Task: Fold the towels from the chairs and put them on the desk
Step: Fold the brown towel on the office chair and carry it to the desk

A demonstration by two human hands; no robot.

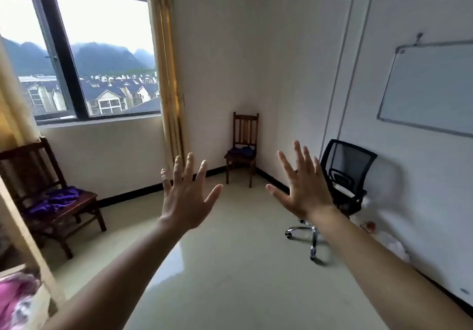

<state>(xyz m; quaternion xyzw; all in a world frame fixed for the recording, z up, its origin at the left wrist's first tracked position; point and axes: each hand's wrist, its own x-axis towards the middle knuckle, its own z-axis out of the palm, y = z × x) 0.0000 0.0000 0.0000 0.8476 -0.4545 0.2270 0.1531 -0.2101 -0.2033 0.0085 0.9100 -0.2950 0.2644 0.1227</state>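
A wooden chair [28, 166], cut off by the left edge, bears a crumpled purple towel [55, 200] on its seat. A mesh office chair [348, 160] is partly hidden behind the right hand [304, 189]. That hand and the left hand [186, 201] are raised, fingers spread, holding nothing; on the far corner chair [245, 130] lies a dark blue towel [242, 150], hard to make out.

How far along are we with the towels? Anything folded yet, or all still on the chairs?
Done: nothing that shows; no folded towel is in view. In hand: nothing; the left hand and right hand are spread open, empty. To do: the purple towel lies crumpled on the near wooden chair, and a dark blue towel sits on the corner chair. The pink cloth at lower left is too blurred to judge.
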